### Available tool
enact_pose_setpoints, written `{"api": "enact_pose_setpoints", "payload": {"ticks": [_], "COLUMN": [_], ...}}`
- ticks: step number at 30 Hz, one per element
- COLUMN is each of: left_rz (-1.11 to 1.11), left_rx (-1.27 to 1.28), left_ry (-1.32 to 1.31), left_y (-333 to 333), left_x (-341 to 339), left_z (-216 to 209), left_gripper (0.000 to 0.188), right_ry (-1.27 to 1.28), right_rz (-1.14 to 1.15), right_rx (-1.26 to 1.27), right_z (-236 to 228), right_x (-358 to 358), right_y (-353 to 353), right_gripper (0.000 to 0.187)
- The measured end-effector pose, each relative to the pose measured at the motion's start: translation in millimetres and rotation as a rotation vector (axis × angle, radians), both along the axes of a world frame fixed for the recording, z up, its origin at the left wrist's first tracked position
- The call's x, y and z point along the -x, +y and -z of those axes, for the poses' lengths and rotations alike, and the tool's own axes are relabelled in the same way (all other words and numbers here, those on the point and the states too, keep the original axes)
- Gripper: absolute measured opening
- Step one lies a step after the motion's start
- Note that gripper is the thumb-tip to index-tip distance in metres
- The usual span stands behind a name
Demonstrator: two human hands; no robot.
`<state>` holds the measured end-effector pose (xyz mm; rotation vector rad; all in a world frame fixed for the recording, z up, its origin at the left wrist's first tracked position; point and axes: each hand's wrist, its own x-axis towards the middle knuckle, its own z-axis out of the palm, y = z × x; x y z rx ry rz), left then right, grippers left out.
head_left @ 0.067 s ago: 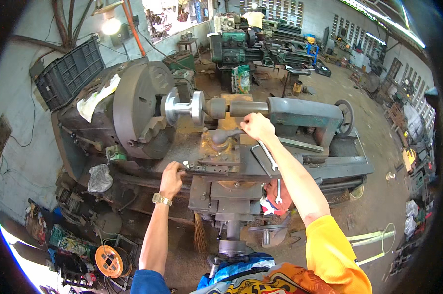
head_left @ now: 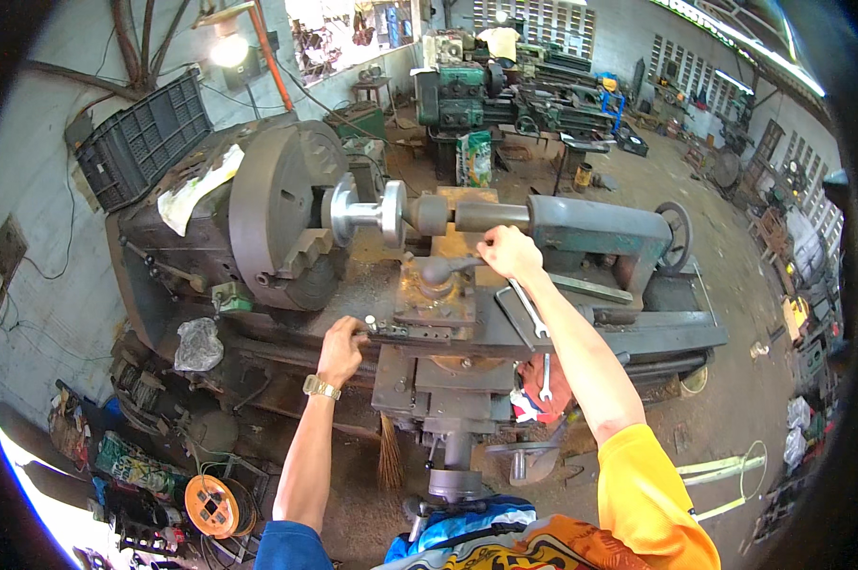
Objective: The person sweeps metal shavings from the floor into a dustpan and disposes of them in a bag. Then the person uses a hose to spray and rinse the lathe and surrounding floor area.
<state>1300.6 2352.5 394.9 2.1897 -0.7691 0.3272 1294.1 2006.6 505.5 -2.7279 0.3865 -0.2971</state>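
A large lathe stands in front of me. My right hand (head_left: 510,253) is closed around the end of the tool post's clamping lever (head_left: 462,263). The tool post (head_left: 434,290) sits on the rusty carriage. My left hand (head_left: 341,350) has its fingers curled together at the left end of a dark flat bar with holes (head_left: 417,332), beside a small pale knob (head_left: 371,323); what the fingers hold, if anything, is hidden. Beyond the tool post, a shiny flanged workpiece (head_left: 367,214) lies between the big chuck (head_left: 282,214) and the tailstock (head_left: 595,226).
Spanners (head_left: 545,378) lie by a red cloth (head_left: 552,394), right of the cross slide. A crumpled plastic bag (head_left: 198,344) rests at the left of the bed. The tailstock handwheel (head_left: 674,237) sticks out at right. An orange cable reel (head_left: 210,506) stands low at left.
The whole view has shifted slightly, so everything appears a little further right. Both hands keep their places on the lathe.
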Motion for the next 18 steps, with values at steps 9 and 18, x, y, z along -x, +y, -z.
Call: {"api": "enact_pose_setpoints", "payload": {"ticks": [9,18], "left_rz": [0.018,-0.053], "left_rx": [-0.037,0.048], "left_ry": [0.106,0.193], "left_y": [2,0], "left_x": [-4,19], "left_z": [-10,3], "left_gripper": [0.012,0.032], "right_ry": [0.043,-0.251], "right_rz": [0.014,-0.393], "right_rx": [-0.012,-0.167], "right_z": [-6,25], "right_x": [-2,-9], "right_y": [4,-36], "right_gripper": [0.037,0.036]}}
